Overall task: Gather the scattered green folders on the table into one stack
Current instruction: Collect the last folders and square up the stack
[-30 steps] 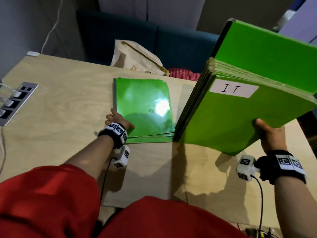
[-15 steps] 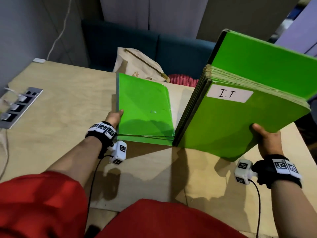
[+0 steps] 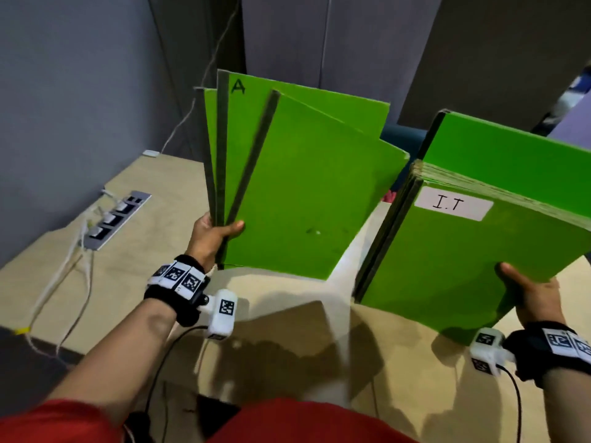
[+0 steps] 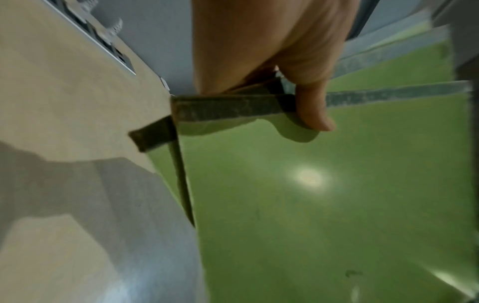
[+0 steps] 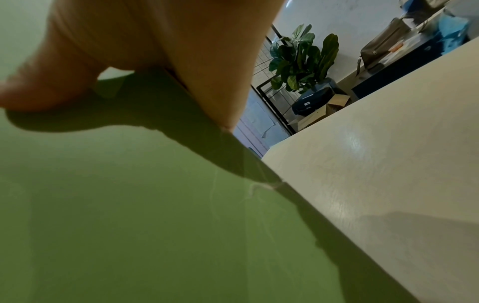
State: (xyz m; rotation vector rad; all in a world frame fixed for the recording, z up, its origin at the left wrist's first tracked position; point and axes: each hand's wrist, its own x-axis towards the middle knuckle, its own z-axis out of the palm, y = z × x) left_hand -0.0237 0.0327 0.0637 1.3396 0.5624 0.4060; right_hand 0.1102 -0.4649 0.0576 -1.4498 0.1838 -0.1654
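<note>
The left hand [image 3: 215, 235] is pinching a fanned bunch of green folders [image 3: 307, 199] by their lower corner, holding them upright above the surface [image 3: 153, 270]. At 3 o'clock, the right hand [image 3: 531, 298] is gripping the thicker stack [image 3: 473, 263] labelled "I.T", tilted, thumb on top.

Three thin green folders [image 3: 307, 193], dark spines, fanned and near upright at frame centre, raised off the bench; rearmost marked "A" at its top corner. Thick green stack [image 3: 473, 260] at right, tilted, lower corner low over the bench; white label "I.T" on front.
</note>
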